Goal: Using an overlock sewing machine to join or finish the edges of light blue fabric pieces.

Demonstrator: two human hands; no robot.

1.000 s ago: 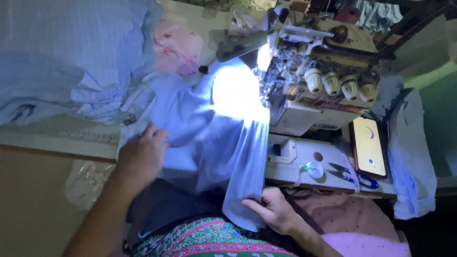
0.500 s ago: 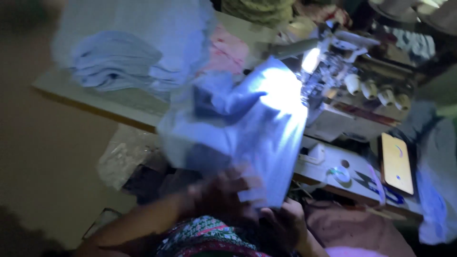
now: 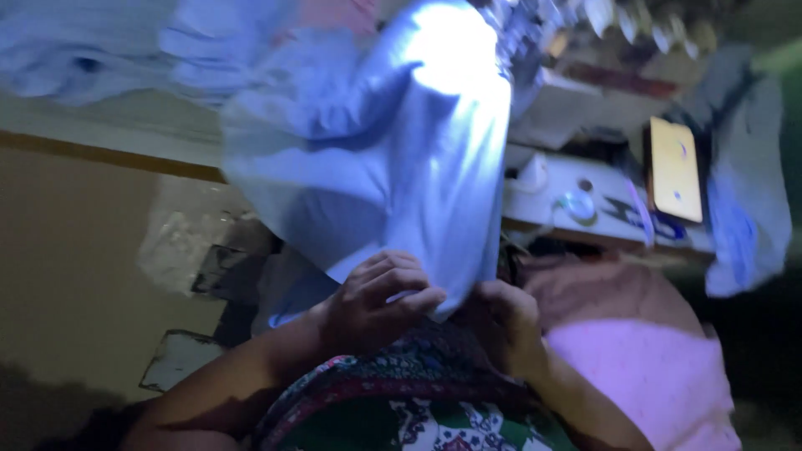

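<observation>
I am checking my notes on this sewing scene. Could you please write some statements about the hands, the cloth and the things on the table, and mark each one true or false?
1. Both hands hold the lower edge of the light blue cloth. True: the left hand and right hand grip it close together.
2. The cloth lies folded flat on the floor. False: it hangs from the lit machine table down to the hands.
3. A yellow phone lies on the table. True.
4. The phone is under the left hand. False: it lies far to the right, apart from both hands.
5. A pink cloth lies beside the right arm. True.
</observation>
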